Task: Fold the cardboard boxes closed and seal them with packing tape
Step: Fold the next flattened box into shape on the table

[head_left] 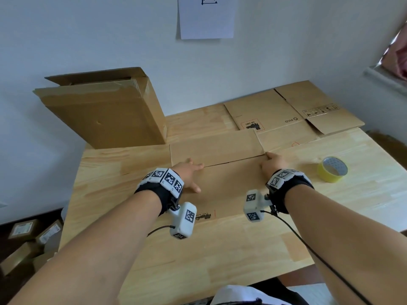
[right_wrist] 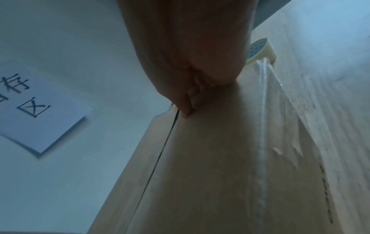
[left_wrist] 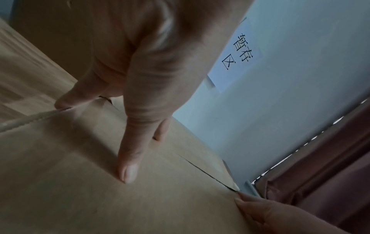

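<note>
A brown cardboard box (head_left: 229,186) stands on the wooden table (head_left: 363,190) in front of me, its two top flaps folded down and meeting at a thin seam (head_left: 235,160). My left hand (head_left: 189,172) lies flat on the near flap by the seam's left end, fingers (left_wrist: 128,171) straight and pressing. My right hand (head_left: 272,162) presses the flap at the seam's right end, fingertips (right_wrist: 185,113) right beside the gap. A yellow packing tape roll (head_left: 332,169) sits on the table to the right of the box, untouched.
Flattened boxes (head_left: 286,115) lie at the table's back right. A stack of folded cardboard (head_left: 105,113) leans against the wall at the back left. Small parcels (head_left: 28,238) sit on the floor at left. A paper sign (head_left: 207,16) hangs on the wall.
</note>
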`<state>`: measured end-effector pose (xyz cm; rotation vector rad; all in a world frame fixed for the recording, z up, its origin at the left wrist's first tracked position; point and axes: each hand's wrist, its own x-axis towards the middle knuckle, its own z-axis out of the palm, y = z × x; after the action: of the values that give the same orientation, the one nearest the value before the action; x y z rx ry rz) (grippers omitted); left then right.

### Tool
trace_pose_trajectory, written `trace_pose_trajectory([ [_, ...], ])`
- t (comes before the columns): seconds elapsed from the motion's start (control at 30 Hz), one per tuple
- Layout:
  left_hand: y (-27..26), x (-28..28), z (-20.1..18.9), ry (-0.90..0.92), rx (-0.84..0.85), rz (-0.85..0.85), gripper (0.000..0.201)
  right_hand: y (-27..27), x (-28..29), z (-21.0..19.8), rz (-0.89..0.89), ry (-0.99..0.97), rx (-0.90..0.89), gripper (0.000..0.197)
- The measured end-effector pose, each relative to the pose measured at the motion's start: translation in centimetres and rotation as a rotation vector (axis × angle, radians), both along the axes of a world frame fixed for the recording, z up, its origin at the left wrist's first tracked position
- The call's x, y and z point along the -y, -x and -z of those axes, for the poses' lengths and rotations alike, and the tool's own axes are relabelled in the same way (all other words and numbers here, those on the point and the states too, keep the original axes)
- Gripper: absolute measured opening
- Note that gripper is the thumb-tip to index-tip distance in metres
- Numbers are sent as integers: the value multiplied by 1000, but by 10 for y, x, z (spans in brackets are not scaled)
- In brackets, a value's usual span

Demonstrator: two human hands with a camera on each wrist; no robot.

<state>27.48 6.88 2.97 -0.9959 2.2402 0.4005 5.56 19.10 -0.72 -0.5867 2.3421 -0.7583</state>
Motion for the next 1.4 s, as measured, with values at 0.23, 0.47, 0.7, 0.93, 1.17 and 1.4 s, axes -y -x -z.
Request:
trace_pose_trajectory([
  [0.23,12,0,-1,-1,28,-3,102,0,3,2,-36,-40,-65,45],
  [0.47,16,2,-7,-29,73,3,103,15,0,-5,-259,32,-99,50],
  [0.7,42,-9,-7,79,132,99,103,33,-3,-2,-277,56,-49,40],
  [0.93,127,-42,-4,-15,-115,229,100,60,-4,-11,-456,-8,38,41],
  [1.17,194,-38,-5,41,41,184,122,102,-25,-3,-413,106,248,32],
  [1.4,208,-34,8,77,176,164,128,198,-86,24,-136,-239,-59,44],
])
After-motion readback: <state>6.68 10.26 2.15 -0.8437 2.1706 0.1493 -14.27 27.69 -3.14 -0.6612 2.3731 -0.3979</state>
